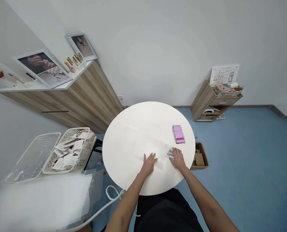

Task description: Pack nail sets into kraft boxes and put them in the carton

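**Hand status.** The left hand (pixel 148 165) lies open and flat, palm down, fingers spread, on a thin translucent sheet (pixel 155 160). It is released, with no clench visible. The right hand (pixel 177 159) sits just beside it, slightly arched, its fingertips (pixel 173 150) against a small clear blister tray (pixel 170 153) holding rows of small rounded items. Whether those fingers grip the tray or only rest on it cannot be determined from this view.

**Work position.** Both hands operate at the near edge of the round white table (pixel 133 116), the reference point for all locations below. The sheet lies flat on its smooth, matte top, and its soft creases are faintly visible. The tray sits at the sheet's right end. A rectangular pink package (pixel 178 134) lies just beyond the right hand; its surface detail is blurred.

**Surroundings.** Left of the table stand a white perforated plastic basket (pixel 68 151) filled with paper cards and a clear ribbed plastic tray (pixel 34 158). Right of the table, a cardboard box (pixel 201 157) rests on the blue floor (pixel 242 151). Beyond the table, a wood-grain cabinet (pixel 90 100) carries framed photographs of hands (pixel 43 69).
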Action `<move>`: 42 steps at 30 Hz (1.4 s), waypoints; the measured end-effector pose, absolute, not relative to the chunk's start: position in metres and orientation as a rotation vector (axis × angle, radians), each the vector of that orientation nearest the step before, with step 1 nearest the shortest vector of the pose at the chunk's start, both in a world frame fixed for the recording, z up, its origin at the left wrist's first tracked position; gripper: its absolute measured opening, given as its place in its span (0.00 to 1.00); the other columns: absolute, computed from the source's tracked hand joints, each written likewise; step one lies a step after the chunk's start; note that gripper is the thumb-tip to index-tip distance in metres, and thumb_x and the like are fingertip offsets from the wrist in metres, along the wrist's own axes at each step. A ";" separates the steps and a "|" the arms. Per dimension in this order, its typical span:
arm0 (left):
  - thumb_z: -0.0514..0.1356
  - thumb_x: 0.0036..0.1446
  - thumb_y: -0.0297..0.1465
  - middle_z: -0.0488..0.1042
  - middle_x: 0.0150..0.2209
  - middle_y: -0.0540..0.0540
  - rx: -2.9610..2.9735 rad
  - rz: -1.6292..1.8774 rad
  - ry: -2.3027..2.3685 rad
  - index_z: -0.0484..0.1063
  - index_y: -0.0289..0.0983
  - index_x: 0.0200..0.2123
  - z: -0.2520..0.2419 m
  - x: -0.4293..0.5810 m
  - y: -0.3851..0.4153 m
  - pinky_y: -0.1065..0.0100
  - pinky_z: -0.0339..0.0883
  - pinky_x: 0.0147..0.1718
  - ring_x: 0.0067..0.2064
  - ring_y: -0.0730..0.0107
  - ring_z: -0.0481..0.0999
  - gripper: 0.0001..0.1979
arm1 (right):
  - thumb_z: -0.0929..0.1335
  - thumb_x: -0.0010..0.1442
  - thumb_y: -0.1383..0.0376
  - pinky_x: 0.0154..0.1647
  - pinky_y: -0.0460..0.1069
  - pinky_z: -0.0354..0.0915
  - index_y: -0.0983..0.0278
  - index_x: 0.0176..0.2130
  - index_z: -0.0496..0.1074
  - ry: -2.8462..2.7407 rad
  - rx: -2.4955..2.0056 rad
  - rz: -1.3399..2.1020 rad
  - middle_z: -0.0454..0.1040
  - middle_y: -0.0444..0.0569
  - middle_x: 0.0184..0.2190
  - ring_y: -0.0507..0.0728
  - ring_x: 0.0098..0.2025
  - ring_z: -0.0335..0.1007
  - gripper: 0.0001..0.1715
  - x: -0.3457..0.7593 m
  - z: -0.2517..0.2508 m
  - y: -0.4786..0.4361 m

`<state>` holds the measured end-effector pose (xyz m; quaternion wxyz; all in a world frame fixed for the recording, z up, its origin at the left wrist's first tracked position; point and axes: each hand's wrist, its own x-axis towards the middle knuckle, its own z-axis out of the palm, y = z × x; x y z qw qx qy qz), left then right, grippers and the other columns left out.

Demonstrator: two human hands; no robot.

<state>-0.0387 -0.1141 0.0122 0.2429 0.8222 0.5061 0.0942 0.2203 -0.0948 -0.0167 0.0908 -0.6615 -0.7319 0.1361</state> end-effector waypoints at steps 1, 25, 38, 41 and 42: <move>0.47 0.56 0.17 0.65 0.63 0.43 2.303 0.246 1.342 0.72 0.41 0.50 0.014 -0.050 -0.111 0.34 0.34 0.64 0.67 0.60 0.57 0.25 | 0.65 0.57 0.61 0.56 0.58 0.58 0.64 0.66 0.52 -2.174 -1.963 0.423 0.62 0.59 0.59 0.67 0.60 0.54 0.40 0.219 -0.015 -0.094; 0.46 0.64 0.28 0.68 0.61 0.44 1.983 0.422 1.634 0.71 0.40 0.43 0.006 -0.144 -0.180 0.53 0.58 0.63 0.63 0.66 0.65 0.14 | 0.71 0.55 0.63 0.56 0.59 0.62 0.61 0.65 0.52 -2.356 -1.488 0.587 0.64 0.57 0.58 0.65 0.58 0.59 0.44 0.073 0.027 -0.079; 0.55 0.55 0.25 0.69 0.58 0.40 2.199 0.322 1.543 0.67 0.40 0.49 0.017 -0.157 -0.197 0.44 0.50 0.65 0.62 0.57 0.66 0.17 | 0.67 0.59 0.59 0.61 0.62 0.57 0.64 0.66 0.50 -2.332 -1.583 0.525 0.59 0.60 0.64 0.66 0.64 0.54 0.42 0.057 0.013 -0.127; 0.53 0.58 0.25 0.71 0.55 0.40 2.180 0.345 1.539 0.70 0.40 0.42 0.021 -0.154 -0.188 0.45 0.49 0.64 0.59 0.59 0.68 0.10 | 0.67 0.60 0.55 0.62 0.62 0.56 0.65 0.66 0.51 -2.355 -1.524 0.550 0.60 0.61 0.63 0.66 0.64 0.54 0.42 0.067 0.016 -0.149; 0.52 0.60 0.26 0.72 0.53 0.41 2.151 0.369 1.546 0.70 0.40 0.40 0.022 -0.153 -0.186 0.45 0.50 0.64 0.58 0.60 0.69 0.09 | 0.67 0.59 0.53 0.63 0.63 0.55 0.65 0.66 0.51 -2.384 -1.500 0.564 0.60 0.61 0.63 0.66 0.65 0.53 0.44 0.070 0.016 -0.157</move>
